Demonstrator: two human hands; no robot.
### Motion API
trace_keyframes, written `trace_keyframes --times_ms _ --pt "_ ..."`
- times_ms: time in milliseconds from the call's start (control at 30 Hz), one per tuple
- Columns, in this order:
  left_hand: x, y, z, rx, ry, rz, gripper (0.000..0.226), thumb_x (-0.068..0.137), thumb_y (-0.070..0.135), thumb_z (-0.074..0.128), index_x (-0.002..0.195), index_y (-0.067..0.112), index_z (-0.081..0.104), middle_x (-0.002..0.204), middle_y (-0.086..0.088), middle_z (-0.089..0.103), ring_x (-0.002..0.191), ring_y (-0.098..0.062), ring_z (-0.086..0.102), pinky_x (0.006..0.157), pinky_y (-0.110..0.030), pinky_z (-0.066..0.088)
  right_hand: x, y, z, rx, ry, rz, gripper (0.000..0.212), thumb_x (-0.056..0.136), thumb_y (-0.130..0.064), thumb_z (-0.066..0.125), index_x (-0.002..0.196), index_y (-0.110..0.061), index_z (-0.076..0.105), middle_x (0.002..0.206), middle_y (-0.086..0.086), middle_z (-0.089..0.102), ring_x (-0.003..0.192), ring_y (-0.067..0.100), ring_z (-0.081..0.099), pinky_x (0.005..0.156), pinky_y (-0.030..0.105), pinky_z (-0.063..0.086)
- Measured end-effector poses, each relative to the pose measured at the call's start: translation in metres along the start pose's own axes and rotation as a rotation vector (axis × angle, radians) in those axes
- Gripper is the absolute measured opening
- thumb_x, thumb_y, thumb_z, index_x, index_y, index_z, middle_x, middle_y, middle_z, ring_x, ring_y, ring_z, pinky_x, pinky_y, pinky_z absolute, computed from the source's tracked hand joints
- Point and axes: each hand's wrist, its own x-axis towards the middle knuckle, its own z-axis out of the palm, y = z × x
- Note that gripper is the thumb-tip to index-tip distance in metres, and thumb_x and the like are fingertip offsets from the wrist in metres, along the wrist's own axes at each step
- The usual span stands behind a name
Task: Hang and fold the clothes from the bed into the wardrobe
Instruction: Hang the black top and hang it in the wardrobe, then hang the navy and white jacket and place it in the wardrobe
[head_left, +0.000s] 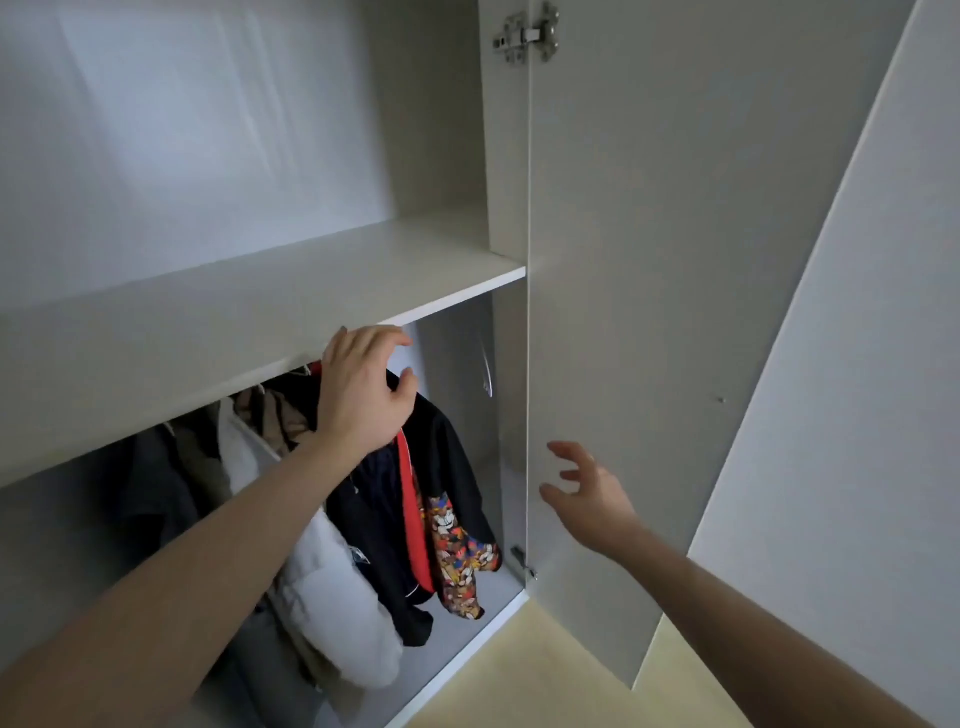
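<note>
Pale wardrobe (509, 156) interior is seen from close by, with a shelf (260, 306) across it and the door (613, 312) swung open on the right. Below the shelf several garments are hung in a row: a dark jacket (452, 457) with red lining and a patterned piece at the right end, a white padded coat (322, 582) beside it, and darker items further left, partly hidden. The left hand (363, 389) is raised just under the shelf edge, at the top of the dark jacket; its fingers (389, 340) are curled over something there, presumably the hanger or rail, though what is gripped cannot be told. The right hand (587, 493) is held near the door's inner edge, fingers spread and holding nothing, not clearly touching the door. The bed is not in view, so what is left there cannot be judged. Hanging is judged well advanced, with the jacket apparently being seated on the rail; nothing folded is seen on the shelf, so folding is probably still to be done.
</note>
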Motion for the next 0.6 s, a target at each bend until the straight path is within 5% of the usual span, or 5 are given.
trace_keyframes --times_ms 233,433,600 --pt "-0.060 0.151 0.032 -0.349 -0.365 0.202 0.032 0.082 0.013 0.072 0.111 0.025 0.065 0.121 0.015 0.063 0.117 -0.008 0.057 0.105 -0.034 0.042 -0.095 0.049 -0.089 0.072 0.123 0.082 0.047 0.094 -0.028 0.067 0.138 -0.036 0.052 0.136 -0.020 0.055 0.118 0.007 0.059 0.100 0.034 0.053" --pt "-0.115 0.294 0.065 -0.501 -0.627 0.356 0.033 0.084 0.011 0.070 0.113 0.026 0.067 0.123 0.018 0.060 0.120 -0.003 0.054 0.106 -0.023 0.038 -0.221 0.123 -0.176 0.096 0.271 0.240 0.044 0.091 -0.032 0.063 0.129 -0.048 0.051 0.132 -0.035 0.051 0.113 -0.016 0.053 0.092 0.021 0.053" --pt "-0.162 0.421 0.092 -0.597 -0.787 0.454 0.033 0.084 0.014 0.073 0.112 0.031 0.066 0.125 0.021 0.058 0.121 0.000 0.053 0.102 -0.012 0.033 -0.333 0.182 -0.250 0.084 0.421 0.396 0.044 0.091 -0.032 0.064 0.131 -0.046 0.051 0.133 -0.033 0.052 0.116 -0.011 0.055 0.095 0.022 0.052"
